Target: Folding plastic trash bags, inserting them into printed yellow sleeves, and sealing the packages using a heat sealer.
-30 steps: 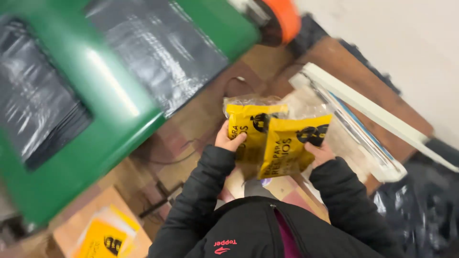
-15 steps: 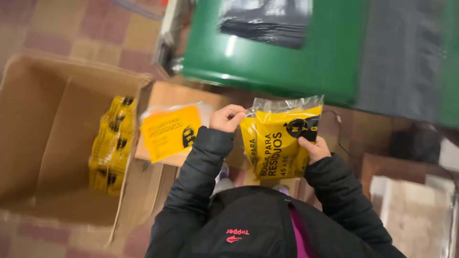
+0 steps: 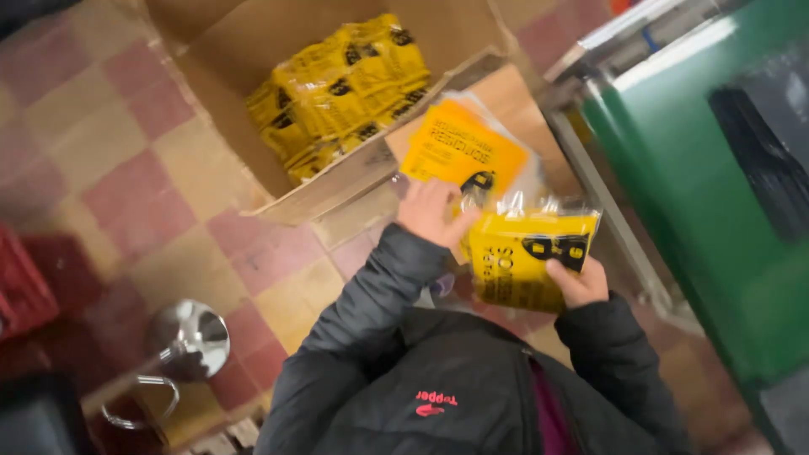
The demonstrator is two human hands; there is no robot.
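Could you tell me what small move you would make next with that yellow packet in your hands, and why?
Probably carry the yellow packet, gripped by the left hand and the right hand, leftward toward the open cardboard box. Matching yellow packets are already stacked inside it, and the box lies beyond another yellow packet resting on a flap.

Flat yellow packet (image 3: 522, 265) with black marks, clear crinkled top, held by both hands. Second yellow packet (image 3: 468, 152) just above it. Stack of yellow packets (image 3: 337, 93) inside open cardboard box (image 3: 244, 101).
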